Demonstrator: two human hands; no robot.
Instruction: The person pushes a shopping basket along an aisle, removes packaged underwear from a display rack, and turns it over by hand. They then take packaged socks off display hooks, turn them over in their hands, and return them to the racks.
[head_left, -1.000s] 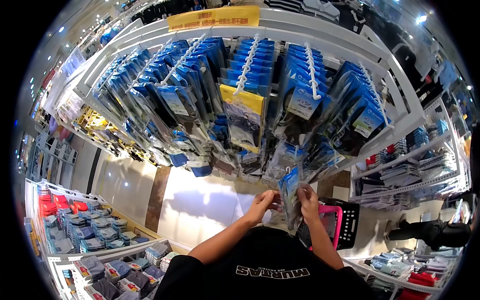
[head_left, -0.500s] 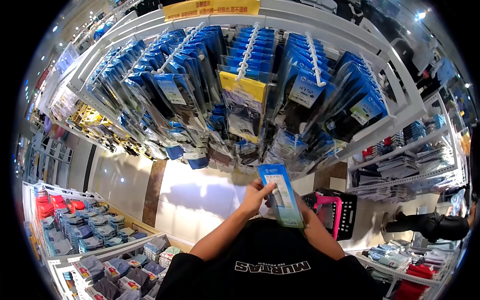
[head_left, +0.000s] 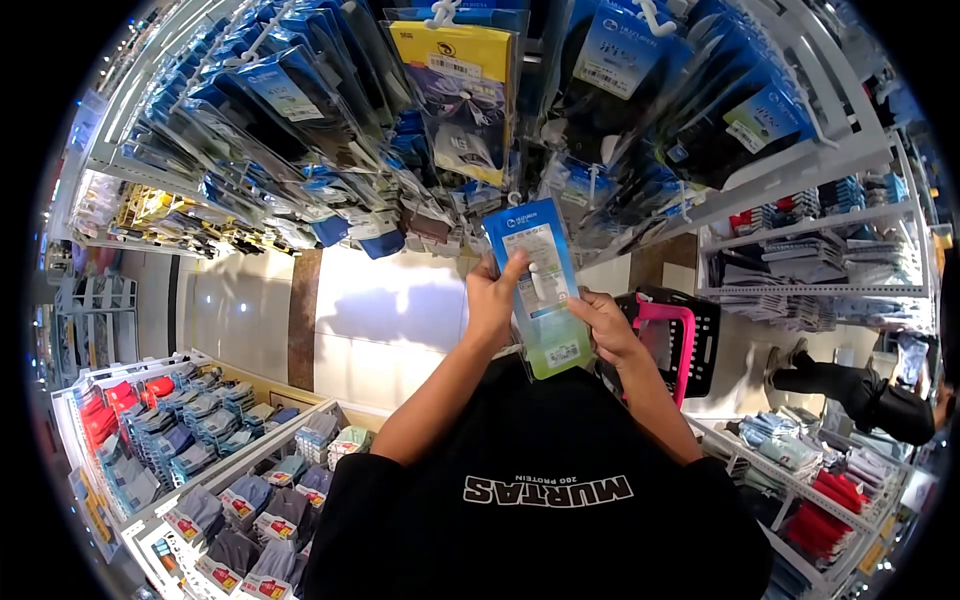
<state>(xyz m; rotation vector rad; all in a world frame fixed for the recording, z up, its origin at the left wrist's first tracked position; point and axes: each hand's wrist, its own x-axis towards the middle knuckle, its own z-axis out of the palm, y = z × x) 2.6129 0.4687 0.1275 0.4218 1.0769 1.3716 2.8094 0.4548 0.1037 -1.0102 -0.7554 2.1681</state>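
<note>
A flat blue-and-green packet [head_left: 550,335] with printed text, a white label and a barcode is held up in front of my chest. My left hand [head_left: 492,300] grips its left side, thumb lying across the label. On its right edge, my right hand [head_left: 608,325] pinches the packet between thumb and fingers. Just beyond it hang rows of blue-topped plastic packets [head_left: 610,60] on white hooks. A yellow-topped packet [head_left: 455,95] hangs among them, nearest in its row. What is inside the held packet cannot be seen.
A black basket with a pink handle [head_left: 685,350] stands by my right side. Bins of folded, packaged clothes [head_left: 240,520] are at lower left. White shelves [head_left: 815,290] with stacked packs stand at right. A person in black trousers [head_left: 850,390] is at far right.
The packet has been raised and turned to face me more fully. My right hand has come round into view on its right edge. The view has tilted downward.
</note>
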